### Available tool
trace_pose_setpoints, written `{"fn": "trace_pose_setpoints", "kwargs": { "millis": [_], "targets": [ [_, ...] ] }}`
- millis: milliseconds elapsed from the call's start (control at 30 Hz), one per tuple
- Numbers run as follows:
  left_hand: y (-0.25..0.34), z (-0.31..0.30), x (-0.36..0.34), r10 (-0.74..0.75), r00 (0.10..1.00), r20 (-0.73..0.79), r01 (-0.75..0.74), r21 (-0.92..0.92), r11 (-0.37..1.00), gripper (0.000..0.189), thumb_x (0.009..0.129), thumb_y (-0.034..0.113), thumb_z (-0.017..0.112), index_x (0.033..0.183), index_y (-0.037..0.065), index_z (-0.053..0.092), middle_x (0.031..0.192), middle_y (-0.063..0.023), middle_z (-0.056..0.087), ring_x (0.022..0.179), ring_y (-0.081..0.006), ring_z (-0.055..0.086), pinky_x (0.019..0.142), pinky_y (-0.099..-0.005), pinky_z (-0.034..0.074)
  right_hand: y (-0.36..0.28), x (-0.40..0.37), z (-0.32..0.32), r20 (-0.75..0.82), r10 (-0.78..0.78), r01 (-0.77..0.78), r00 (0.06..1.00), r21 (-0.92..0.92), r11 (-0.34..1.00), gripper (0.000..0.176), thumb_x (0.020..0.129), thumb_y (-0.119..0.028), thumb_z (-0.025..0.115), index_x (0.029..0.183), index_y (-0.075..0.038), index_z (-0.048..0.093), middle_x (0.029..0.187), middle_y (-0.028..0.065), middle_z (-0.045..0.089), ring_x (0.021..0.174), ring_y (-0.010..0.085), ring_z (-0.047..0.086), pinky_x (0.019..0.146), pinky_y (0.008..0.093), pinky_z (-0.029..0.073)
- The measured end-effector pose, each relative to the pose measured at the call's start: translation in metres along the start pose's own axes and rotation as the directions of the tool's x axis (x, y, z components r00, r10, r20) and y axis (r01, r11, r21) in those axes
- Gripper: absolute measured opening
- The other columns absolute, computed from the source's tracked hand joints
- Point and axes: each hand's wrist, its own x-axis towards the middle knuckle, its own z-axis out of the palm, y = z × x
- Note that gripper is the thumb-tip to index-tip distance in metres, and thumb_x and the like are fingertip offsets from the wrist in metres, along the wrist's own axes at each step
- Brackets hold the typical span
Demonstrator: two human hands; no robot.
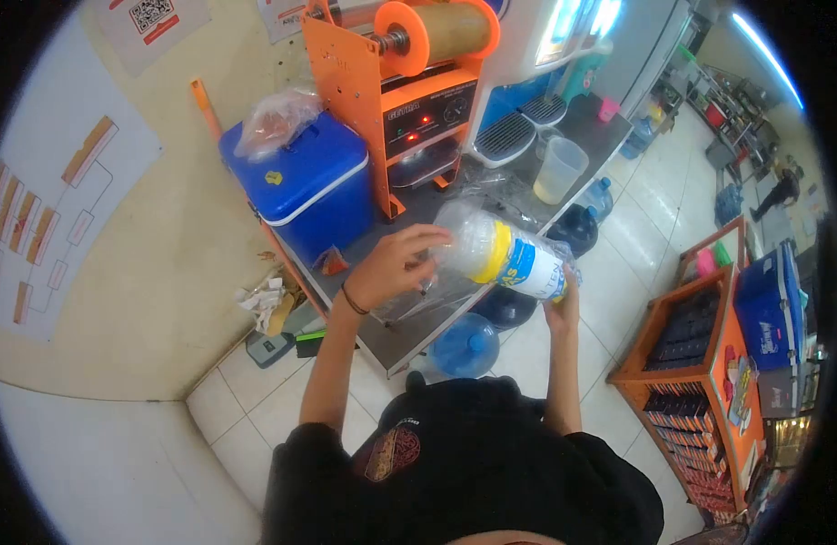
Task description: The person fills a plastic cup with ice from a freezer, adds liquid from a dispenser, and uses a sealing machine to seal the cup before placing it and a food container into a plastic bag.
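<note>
A sleeve of clear plastic cups [518, 262], wrapped in a yellow, blue and white printed band, is held tilted above the counter's front edge. My right hand [564, 302] is wrapped around its lower right end, with the fingers partly hidden behind it. At the clear upper left end, my left hand [398, 265] has its fingers curled against the cups. Below this hand, crumpled clear plastic film [418, 304] lies on the dark counter [382, 336].
An orange cup sealing machine [386, 109] with lit red indicators stands behind my hands. Left of it is a blue cooler box [305, 182]; to the right are a drink dispenser [518, 109] and a clear pitcher [561, 170]. Blue water jugs [464, 345] stand on the floor beside an orange shelf [700, 381].
</note>
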Motion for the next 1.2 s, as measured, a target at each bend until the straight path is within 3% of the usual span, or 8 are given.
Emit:
{"fn": "trace_pose_setpoints", "kwargs": {
  "millis": [233, 433, 567, 733, 967, 1033, 1133, 1200],
  "targets": [
    [0.001, -0.006, 0.008, 0.179, 0.974, 0.14, -0.217, 0.343, 0.914, 0.03, 0.077, 0.015, 0.069, 0.104, 0.003, 0.068, 0.085, -0.0105, 0.069, 0.068, -0.0164, 0.068, 0.062, -0.026, 0.053, -0.014, -0.003, 0.005, 0.052, 0.04, -0.039, 0.998, -0.024, 0.999, 0.038, 0.087, -0.021, 0.065, 0.119, -0.004, 0.052, 0.111, 0.009, 0.062, 0.104, 0.0219, 0.061, 0.091, 0.0392, 0.049],
    [0.02, -0.001, 0.013, 0.115, 0.99, 0.076, -0.137, 0.595, 0.792, 0.022, 0.072, 0.018, 0.071, 0.087, 0.003, 0.066, 0.079, -0.0093, 0.067, 0.07, -0.02, 0.068, 0.066, -0.0261, 0.051, -0.017, -0.012, 0.016, -0.007, 0.024, -0.024, 1.0, 0.02, 1.0, 0.033, 0.084, -0.021, 0.069, 0.11, -0.005, 0.056, 0.096, 0.0079, 0.067, 0.083, 0.0215, 0.068, 0.071, 0.0337, 0.057],
    [0.018, 0.006, 0.023, 0.199, 0.98, 0.019, -0.168, 0.615, 0.771, 0.021, 0.072, 0.016, 0.071, 0.084, 0.003, 0.059, 0.083, -0.0092, 0.066, 0.074, -0.0207, 0.068, 0.069, -0.0269, 0.052, -0.019, -0.017, 0.017, -0.019, 0.01, -0.01, 1.0, -0.009, 1.0, 0.033, 0.085, -0.022, 0.069, 0.11, -0.006, 0.056, 0.097, 0.0076, 0.066, 0.085, 0.021, 0.067, 0.072, 0.0336, 0.057],
    [0.013, 0.023, 0.032, 0.223, 0.965, -0.137, -0.181, 0.264, 0.947, 0.021, 0.081, 0.015, 0.07, 0.092, 0.003, 0.056, 0.081, -0.0085, 0.063, 0.074, -0.0175, 0.063, 0.073, -0.0282, 0.051, -0.011, -0.004, -0.001, -0.015, 0.069, -0.067, 0.998, 0.108, 0.992, 0.034, 0.086, -0.023, 0.067, 0.112, -0.005, 0.056, 0.103, 0.0099, 0.066, 0.093, 0.022, 0.066, 0.081, 0.0373, 0.055],
    [0.039, 0.017, 0.039, 0.229, 0.973, -0.044, -0.195, 0.387, 0.901, 0.017, 0.086, 0.016, 0.066, 0.099, 0.004, 0.067, 0.084, -0.0082, 0.062, 0.082, -0.0173, 0.06, 0.077, -0.0267, 0.049, 0.001, 0.001, -0.017, 0.078, 0.182, -0.193, 0.98, 0.156, 0.969, 0.035, 0.089, -0.028, 0.062, 0.115, -0.005, 0.055, 0.108, 0.0102, 0.065, 0.097, 0.0247, 0.065, 0.085, 0.0409, 0.054],
    [0.051, 0.022, 0.04, 0.346, 0.902, -0.26, -0.212, 0.431, 0.877, 0.015, 0.087, 0.013, 0.064, 0.1, 0.007, 0.07, 0.085, -0.0088, 0.063, 0.083, -0.0204, 0.06, 0.079, -0.0301, 0.048, 0.009, 0.005, -0.017, 0.077, 0.195, -0.205, 0.978, 0.157, 0.966, 0.035, 0.089, -0.027, 0.061, 0.116, -0.005, 0.055, 0.108, 0.0107, 0.065, 0.098, 0.0253, 0.065, 0.086, 0.0421, 0.054],
    [0.053, 0.013, 0.04, 0.64, 0.749, -0.168, -0.344, 0.728, 0.593, 0.014, 0.09, 0.012, 0.06, 0.098, 0.005, 0.068, 0.088, -0.0093, 0.065, 0.085, -0.0245, 0.061, 0.083, -0.0344, 0.047, 0.011, 0.002, -0.003, 0.075, 0.191, -0.202, 0.979, 0.184, 0.962, 0.035, 0.089, -0.028, 0.061, 0.116, -0.006, 0.055, 0.109, 0.0104, 0.065, 0.098, 0.0255, 0.065, 0.086, 0.0427, 0.054],
    [0.066, 0.013, 0.036, 0.629, 0.754, -0.19, -0.306, 0.746, 0.592, 0.014, 0.09, 0.012, 0.059, 0.098, 0.003, 0.067, 0.09, -0.0092, 0.067, 0.087, -0.0259, 0.061, 0.085, -0.0357, 0.046, 0.015, 0.003, -0.001, 0.081, 0.207, -0.219, 0.975, 0.183, 0.958, 0.036, 0.089, -0.028, 0.061, 0.116, -0.006, 0.055, 0.11, 0.0099, 0.065, 0.099, 0.0257, 0.065, 0.088, 0.0428, 0.053]
  ]
}}
